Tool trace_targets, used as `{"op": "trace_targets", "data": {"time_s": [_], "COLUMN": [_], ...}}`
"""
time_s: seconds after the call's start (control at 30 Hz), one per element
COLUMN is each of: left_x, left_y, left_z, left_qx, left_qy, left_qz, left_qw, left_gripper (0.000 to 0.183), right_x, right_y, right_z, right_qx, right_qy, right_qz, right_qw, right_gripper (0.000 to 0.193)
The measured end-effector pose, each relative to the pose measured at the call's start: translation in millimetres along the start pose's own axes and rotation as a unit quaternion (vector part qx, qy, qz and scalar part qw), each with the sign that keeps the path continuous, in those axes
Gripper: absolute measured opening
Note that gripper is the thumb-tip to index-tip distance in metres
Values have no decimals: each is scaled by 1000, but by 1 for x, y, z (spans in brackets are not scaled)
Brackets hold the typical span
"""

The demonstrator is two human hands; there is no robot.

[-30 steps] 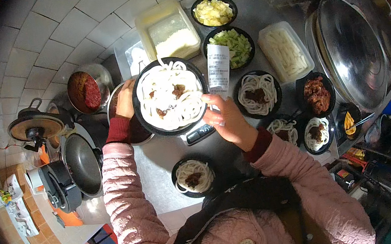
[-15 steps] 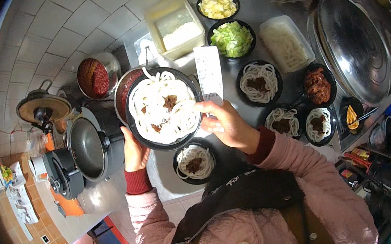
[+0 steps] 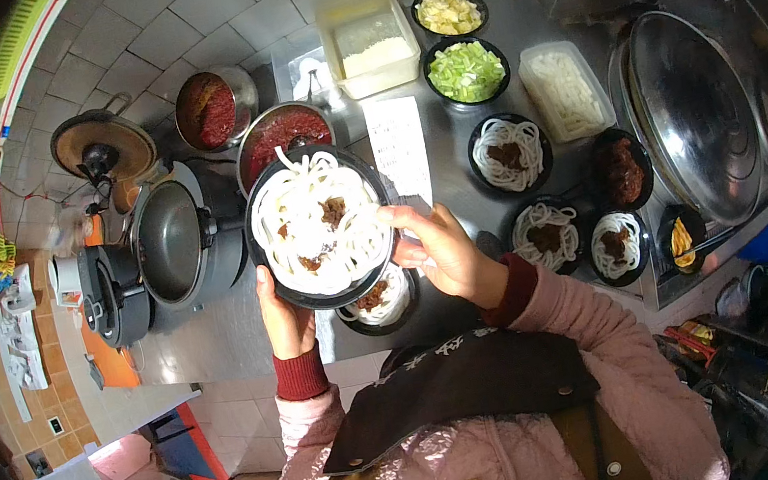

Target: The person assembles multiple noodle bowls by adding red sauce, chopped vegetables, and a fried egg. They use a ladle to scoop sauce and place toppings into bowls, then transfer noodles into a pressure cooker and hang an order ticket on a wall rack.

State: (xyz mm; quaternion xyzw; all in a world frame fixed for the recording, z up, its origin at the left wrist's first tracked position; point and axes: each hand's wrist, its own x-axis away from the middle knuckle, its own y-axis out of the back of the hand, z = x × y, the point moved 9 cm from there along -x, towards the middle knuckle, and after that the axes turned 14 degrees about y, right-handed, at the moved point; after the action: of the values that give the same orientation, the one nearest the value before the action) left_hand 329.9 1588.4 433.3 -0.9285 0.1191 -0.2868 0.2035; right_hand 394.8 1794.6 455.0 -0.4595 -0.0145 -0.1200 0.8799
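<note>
Toward six o'clock the noodle bowl [image 3: 338, 298] has been shifted, baring more red-sauce pot [image 3: 243, 164]; it is gripped by left hand [image 3: 286, 320] at seven, right hand [image 3: 451, 255] at four.

On the steel counter [image 3: 210, 340] before me stand two pots [image 3: 245, 99] at ten o'clock, a tub [image 3: 361, 17] at twelve, two vegetable bowls [image 3: 474, 99] at one, a second tub [image 3: 582, 133] at two, noodle bowls [image 3: 546, 152] at three, four and six.
</note>
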Motion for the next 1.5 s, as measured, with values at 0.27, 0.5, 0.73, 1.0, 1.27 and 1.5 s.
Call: {"op": "trace_targets", "data": {"time_s": [0.27,0.5,0.73,1.0,1.27,1.5], "left_x": [16,20,20,20,24,19], "left_y": [5,5,-1,-9,-16,-23], "left_z": [3,1,2,4,7,29], "left_qx": [25,29,42,48,-21,-23], "left_qy": [-30,-35,-27,-26,-25,38], "left_qz": [-2,-2,18,44,54,77], "left_qw": [999,999,999,998,998,996], "left_gripper": [67,67,60,56,60,58], "right_x": [10,13,16,25,35,49], "right_y": [-11,-14,-15,-12,-4,22], "right_z": [-1,0,2,6,7,7], "right_qx": [18,9,7,3,26,43], "right_qy": [-4,18,28,42,23,26], "right_qz": [-4,4,30,55,44,-2], "right_qw": [1000,1000,999,998,998,999], "right_gripper": [18,17,18,26,26,11]}}
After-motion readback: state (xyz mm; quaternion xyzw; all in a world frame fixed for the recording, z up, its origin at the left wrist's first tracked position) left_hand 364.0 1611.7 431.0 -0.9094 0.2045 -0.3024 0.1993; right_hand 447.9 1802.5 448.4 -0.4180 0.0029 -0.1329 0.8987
